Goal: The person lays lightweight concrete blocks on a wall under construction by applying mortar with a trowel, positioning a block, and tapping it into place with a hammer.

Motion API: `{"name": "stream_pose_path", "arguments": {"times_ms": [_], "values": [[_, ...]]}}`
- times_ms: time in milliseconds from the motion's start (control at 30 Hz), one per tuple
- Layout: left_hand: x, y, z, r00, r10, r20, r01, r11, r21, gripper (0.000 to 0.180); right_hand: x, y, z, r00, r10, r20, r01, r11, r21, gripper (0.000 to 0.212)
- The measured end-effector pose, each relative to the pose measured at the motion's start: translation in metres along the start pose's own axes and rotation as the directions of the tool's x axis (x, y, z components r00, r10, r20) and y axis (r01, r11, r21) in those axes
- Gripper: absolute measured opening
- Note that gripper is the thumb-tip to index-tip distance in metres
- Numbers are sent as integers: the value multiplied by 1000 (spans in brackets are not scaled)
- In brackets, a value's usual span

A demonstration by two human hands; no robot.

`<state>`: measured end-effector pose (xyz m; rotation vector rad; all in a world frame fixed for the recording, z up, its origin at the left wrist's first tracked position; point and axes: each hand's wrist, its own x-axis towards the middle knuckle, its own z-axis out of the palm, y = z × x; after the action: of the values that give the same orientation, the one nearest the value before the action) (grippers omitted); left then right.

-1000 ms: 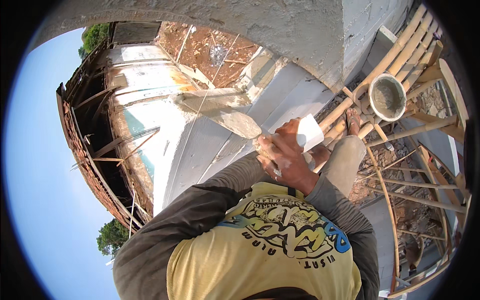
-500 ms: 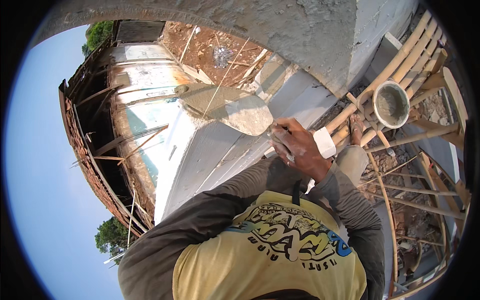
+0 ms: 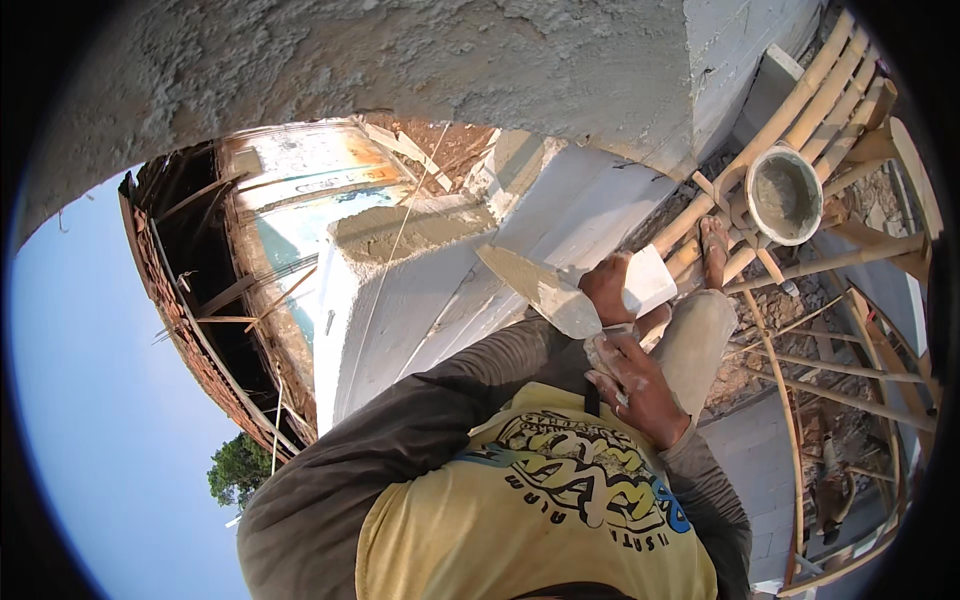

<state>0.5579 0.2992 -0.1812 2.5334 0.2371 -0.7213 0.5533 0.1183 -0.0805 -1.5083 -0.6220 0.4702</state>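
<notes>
My right hand (image 3: 642,388) is closed round the handle of a trowel (image 3: 545,290), close to my shirt. Its mortar-smeared blade tilts up and left in front of the pale wall. My left hand (image 3: 605,288), partly hidden behind the blade and my right hand, grips a white block-like piece (image 3: 650,282). Beyond the blade, grey mortar (image 3: 410,228) lies on top of the wall (image 3: 400,300). A thin string (image 3: 392,262) passes across that wall top.
A bucket of grey mortar (image 3: 785,197) stands on bamboo scaffolding (image 3: 730,190) at the right, beside my foot (image 3: 714,250). A rough cement beam (image 3: 380,70) crosses above. Rubble and poles lie below right; an old tiled roof (image 3: 165,300) is left.
My right hand has drawn the trowel from over the wall top, back towards my body and to the right. My left hand and the mortar on the wall now show more.
</notes>
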Motion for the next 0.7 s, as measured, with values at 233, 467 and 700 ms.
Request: {"name": "stream_pose_path", "arguments": {"times_ms": [233, 467, 700], "values": [[89, 2, 29, 975, 73, 209, -87, 994, 63, 99, -51, 166, -162, 663, 632, -401, -735, 649, -193, 37], [260, 35, 90, 831, 168, 531, -86, 981, -176, 102, -50, 453, -291, 483, 736, -474, -847, 256, -465, 27], [366, 40, 195, 734, 322, 598, -159, 937, -310, 105, -27, 530, -297, 654, 613, -444, -685, 231, -691, 30]]}}
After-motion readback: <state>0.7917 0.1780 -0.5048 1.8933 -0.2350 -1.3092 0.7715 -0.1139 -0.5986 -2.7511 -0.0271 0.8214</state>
